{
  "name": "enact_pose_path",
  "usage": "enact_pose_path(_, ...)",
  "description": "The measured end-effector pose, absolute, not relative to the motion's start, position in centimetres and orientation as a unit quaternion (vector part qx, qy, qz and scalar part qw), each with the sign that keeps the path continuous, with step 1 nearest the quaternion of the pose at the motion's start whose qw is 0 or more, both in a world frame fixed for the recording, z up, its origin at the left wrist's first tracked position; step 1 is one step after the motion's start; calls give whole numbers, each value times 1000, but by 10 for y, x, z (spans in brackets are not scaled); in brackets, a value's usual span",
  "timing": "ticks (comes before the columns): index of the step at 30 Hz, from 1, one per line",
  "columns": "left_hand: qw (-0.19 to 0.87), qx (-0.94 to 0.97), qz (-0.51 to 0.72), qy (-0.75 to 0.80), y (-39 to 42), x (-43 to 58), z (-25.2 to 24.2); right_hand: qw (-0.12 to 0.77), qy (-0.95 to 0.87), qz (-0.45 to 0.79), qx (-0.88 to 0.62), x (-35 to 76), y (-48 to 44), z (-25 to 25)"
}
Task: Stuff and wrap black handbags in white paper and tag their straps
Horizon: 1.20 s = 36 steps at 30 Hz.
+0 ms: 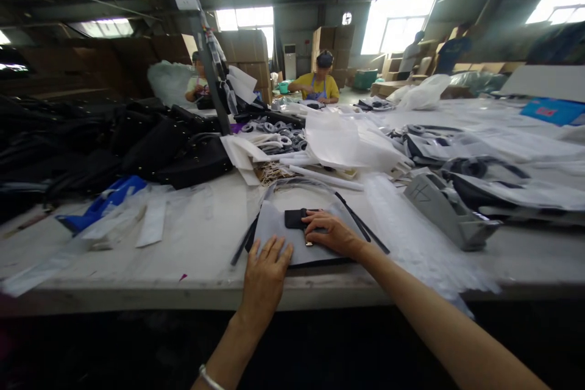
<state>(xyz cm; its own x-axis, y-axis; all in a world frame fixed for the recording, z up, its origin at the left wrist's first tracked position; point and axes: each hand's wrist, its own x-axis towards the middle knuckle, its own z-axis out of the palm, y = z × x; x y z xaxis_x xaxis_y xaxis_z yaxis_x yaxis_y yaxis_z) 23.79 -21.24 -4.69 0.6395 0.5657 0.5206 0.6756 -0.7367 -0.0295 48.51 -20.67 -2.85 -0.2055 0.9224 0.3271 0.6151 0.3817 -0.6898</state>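
Observation:
A bag with black edges lies flat at the table's front edge, covered by a whitish sheet [269, 219]. Its handle or strap, in clear wrapping, arches behind it. On the sheet is a small black piece [294, 219] with a metal buckle [309, 243] below it. My left hand [269, 265] rests on the sheet's front left part, fingers spread and holding nothing. With bent fingers, my right hand [326, 231] is on the black piece's right side, partly hiding it.
Black bags [183, 155] are piled at the left, near a blue item [107, 201]. A grey tape dispenser [445, 210] and plastic sleeves [402, 237] lie right. White sheets [342, 140] are behind. A person in yellow [320, 85] sits across the table.

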Motion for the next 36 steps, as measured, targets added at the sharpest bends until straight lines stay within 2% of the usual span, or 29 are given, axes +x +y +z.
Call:
enact_pose_path(3,90,-929,-180,-311,-218,243,-29,348,-759,199,-513,485,-207,-28)
enact_pose_path(7,-30,-948,-26,-315,-210,264,16,308,-776,216,-506,487,-207,-23)
enact_pose_path(10,-58,-943,-1,-329,-195,277,36,295,-784,235,-493,491,-205,-24)
enact_pose_path(13,-79,-945,-40,-314,-181,281,26,305,-782,233,-490,492,-203,-26)
enact_pose_path(19,-177,-909,-200,-320,-173,272,-21,307,-820,154,-458,484,-202,-19)
enact_pose_path(24,-229,-890,-240,-314,-172,272,-24,305,-820,139,-464,481,-205,-18)
enact_pose_path(30,-212,-902,-226,-299,-172,271,-24,344,-755,209,-518,481,-211,-23)
enact_pose_path(36,-159,-913,-298,-230,-172,266,-44,310,-734,245,-553,483,-202,-15)
